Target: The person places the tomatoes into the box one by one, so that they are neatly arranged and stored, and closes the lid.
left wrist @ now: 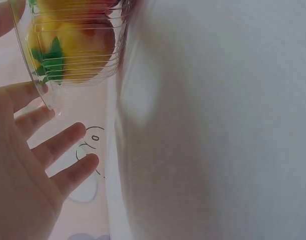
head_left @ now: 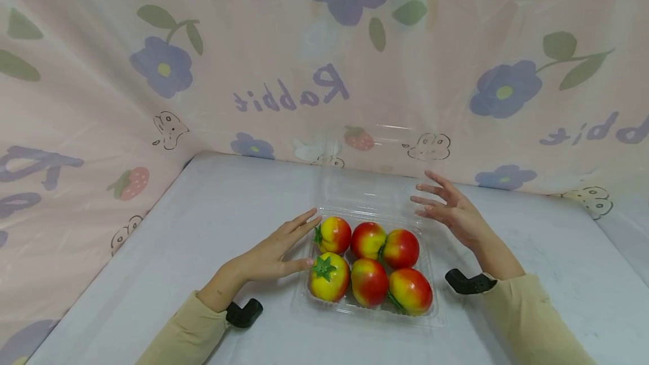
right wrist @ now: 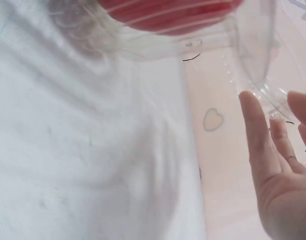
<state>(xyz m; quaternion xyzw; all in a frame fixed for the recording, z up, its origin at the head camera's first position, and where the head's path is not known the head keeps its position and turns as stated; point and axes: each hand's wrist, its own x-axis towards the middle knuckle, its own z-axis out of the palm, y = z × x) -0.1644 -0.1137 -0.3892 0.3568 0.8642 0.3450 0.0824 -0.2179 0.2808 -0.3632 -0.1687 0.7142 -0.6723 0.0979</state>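
A clear plastic clamshell box [head_left: 355, 311] holds several red-and-yellow toy tomatoes [head_left: 369, 282], some with green leafy tops showing. Its transparent lid [head_left: 365, 187] stands raised on the far side, hard to make out against the cloth. At the box's left side is my left hand [head_left: 274, 249], fingers extended and thumb by the rim; in the left wrist view its fingertips [left wrist: 40, 117] meet or nearly meet the plastic edge. To the right of the lid, my right hand [head_left: 461, 218] hovers with fingers spread, holding nothing. Whether it touches the lid I cannot tell.
A white-covered table [head_left: 203, 230] lies beneath the box. Behind and to the left hangs a pink cloth [head_left: 279, 44] printed with flowers and lettering. Each wrist wears a black device, the left one [head_left: 245, 313] and the right one [head_left: 469, 282].
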